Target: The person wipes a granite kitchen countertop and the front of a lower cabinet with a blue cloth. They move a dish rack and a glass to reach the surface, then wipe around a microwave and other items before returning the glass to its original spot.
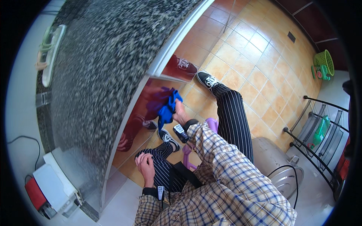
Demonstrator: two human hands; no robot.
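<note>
My right hand [181, 113] grips a bunched blue cloth [167, 108] against the glossy dark red cabinet door [138, 113]. The door mirrors the cloth, my shoe and my other hand. My left hand [145, 166] lies on my left knee, with nothing in it and its fingers loosely curved over the striped trousers [167, 172]. Above the door runs the pale edge of a speckled granite countertop [113, 56]. Parts of a purple plastic stool [186, 156] show between my legs.
To my right stand a large metal pot [278, 163] and a black-framed metal rack [316, 127] holding a green plastic bottle [321, 130]. A green basket [324, 62] sits by the far wall on the tiled floor [263, 76]. A white and red appliance [53, 185] rests on the counter.
</note>
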